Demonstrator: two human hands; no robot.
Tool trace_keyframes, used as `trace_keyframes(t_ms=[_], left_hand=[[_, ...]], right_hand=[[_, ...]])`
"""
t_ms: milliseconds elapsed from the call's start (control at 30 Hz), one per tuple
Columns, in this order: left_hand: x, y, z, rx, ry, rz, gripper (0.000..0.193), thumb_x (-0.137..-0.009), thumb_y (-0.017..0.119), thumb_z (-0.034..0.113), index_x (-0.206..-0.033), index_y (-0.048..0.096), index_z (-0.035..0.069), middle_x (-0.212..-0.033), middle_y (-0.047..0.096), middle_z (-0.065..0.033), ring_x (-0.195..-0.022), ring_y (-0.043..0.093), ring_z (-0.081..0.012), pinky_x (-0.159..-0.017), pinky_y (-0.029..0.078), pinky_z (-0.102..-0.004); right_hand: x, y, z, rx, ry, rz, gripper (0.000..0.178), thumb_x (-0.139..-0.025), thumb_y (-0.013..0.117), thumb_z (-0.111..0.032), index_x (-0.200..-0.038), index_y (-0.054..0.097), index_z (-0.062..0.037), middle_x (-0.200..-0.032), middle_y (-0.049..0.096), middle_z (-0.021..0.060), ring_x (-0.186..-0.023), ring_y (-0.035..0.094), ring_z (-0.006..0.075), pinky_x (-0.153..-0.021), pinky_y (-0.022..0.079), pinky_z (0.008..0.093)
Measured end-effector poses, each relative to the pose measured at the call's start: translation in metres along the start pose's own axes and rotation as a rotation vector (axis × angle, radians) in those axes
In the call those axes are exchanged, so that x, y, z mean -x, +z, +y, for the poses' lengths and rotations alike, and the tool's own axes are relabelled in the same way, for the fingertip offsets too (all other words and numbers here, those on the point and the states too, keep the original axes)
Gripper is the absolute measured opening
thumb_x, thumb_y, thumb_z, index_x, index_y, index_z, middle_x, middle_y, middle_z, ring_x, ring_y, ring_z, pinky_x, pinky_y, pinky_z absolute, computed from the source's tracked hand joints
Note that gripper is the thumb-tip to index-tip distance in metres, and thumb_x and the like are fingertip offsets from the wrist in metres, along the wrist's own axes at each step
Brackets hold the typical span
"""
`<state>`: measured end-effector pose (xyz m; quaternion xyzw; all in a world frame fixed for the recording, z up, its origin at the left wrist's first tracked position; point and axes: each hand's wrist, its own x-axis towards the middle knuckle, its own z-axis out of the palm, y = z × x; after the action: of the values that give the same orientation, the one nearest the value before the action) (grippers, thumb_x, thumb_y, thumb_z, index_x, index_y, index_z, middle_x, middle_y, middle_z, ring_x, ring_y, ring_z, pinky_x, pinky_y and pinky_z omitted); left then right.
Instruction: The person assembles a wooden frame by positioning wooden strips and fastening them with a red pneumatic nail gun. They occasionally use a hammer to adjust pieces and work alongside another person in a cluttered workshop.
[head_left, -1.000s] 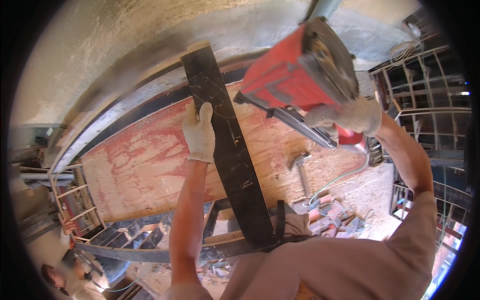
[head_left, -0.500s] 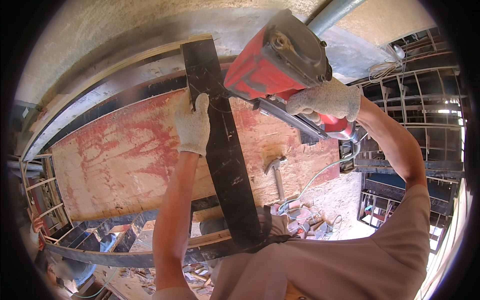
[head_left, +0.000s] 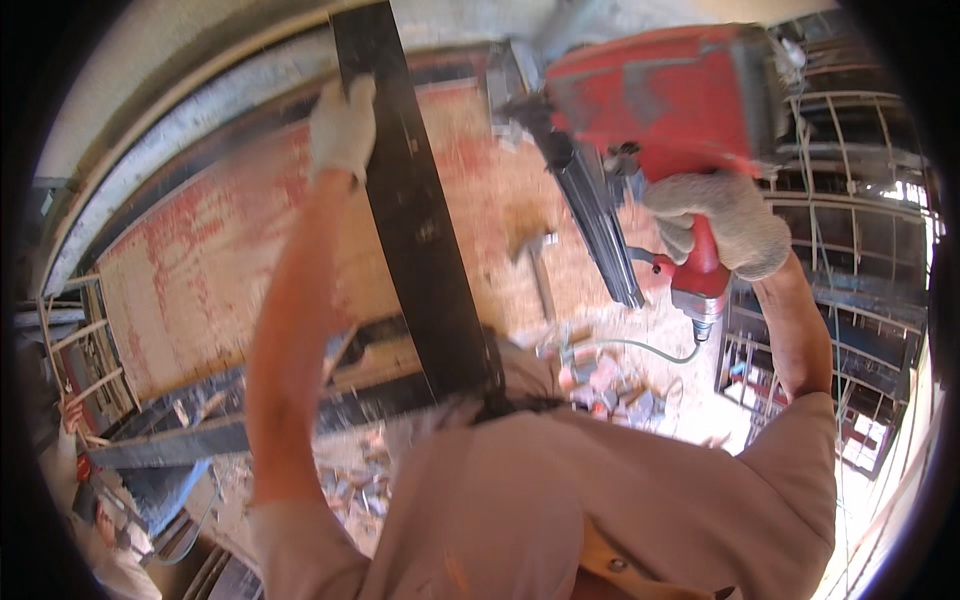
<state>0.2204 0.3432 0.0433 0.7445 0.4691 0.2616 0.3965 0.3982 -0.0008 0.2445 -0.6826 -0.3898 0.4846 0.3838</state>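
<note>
A long black board [head_left: 425,230] lies across the curved timber frame, its near end by my body. My gloved left hand [head_left: 342,130] grips the board's left edge near the far end; motion blurs it, and some fingers are hidden. Wrapped round the handle of a red and black nail gun [head_left: 650,105] is my gloved right hand [head_left: 735,222]. The gun is held up to the right of the board, apart from it, with its dark magazine [head_left: 590,215] slanting down. A thin air hose [head_left: 635,344] runs from the handle's base. Beyond the board, a hammer [head_left: 540,275] rests on the red-stained plywood panel [head_left: 215,265].
A curved frame rail [head_left: 190,440] crosses the lower left. Offcuts and rubble [head_left: 625,395] litter the ground below. Slatted formwork frames [head_left: 850,210] stand at the right. Another person's hand [head_left: 72,412] shows at the far left edge.
The nail gun has moved from over the board's far part to the right and turned side-on. My left hand stays on the board; both appear further left and up as the view shifts.
</note>
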Motion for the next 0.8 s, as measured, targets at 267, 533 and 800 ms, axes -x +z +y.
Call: trace_keyframes(t_ms=[267, 533, 800], left_hand=[[0.197, -0.137, -0.038, -0.443, 0.192, -0.774, 0.051, -0.105, 0.041, 0.045, -0.116, 0.07, 0.005, -0.116, 0.067, -0.0292, -0.109, 0.062, -0.0498, -0.095, 0.047, -0.0554], [0.241, -0.143, -0.075, -0.729, 0.476, -0.702, 0.046, -0.106, 0.037, 0.038, -0.106, 0.072, 0.007, -0.094, 0.072, -0.025, -0.093, 0.069, -0.0445, -0.083, 0.054, -0.0549], [0.252, -0.132, -0.061, -0.703, 0.366, -0.576, 0.041, -0.107, 0.037, 0.036, -0.106, 0.069, 0.009, -0.093, 0.073, -0.0218, -0.088, 0.07, -0.0434, -0.077, 0.056, -0.0551]], right_hand=[[0.13, 0.088, 0.041, -0.369, 0.183, 0.03, 0.024, -0.095, 0.067, -0.015, -0.105, 0.064, 0.007, -0.072, 0.061, 0.0096, -0.057, 0.057, 0.0172, -0.057, 0.05, 0.0328], [0.15, 0.169, 0.064, -0.421, 0.188, -0.1, 0.029, -0.093, 0.072, -0.016, -0.112, 0.068, 0.0051, -0.094, 0.068, 0.0092, -0.071, 0.057, 0.011, -0.063, 0.047, 0.0288], [0.124, 0.212, 0.02, 0.005, 0.398, 0.033, 0.006, -0.091, 0.072, -0.01, -0.088, 0.073, -0.0053, -0.067, 0.062, 0.0004, -0.054, 0.053, 0.0074, -0.047, 0.04, 0.0274]])
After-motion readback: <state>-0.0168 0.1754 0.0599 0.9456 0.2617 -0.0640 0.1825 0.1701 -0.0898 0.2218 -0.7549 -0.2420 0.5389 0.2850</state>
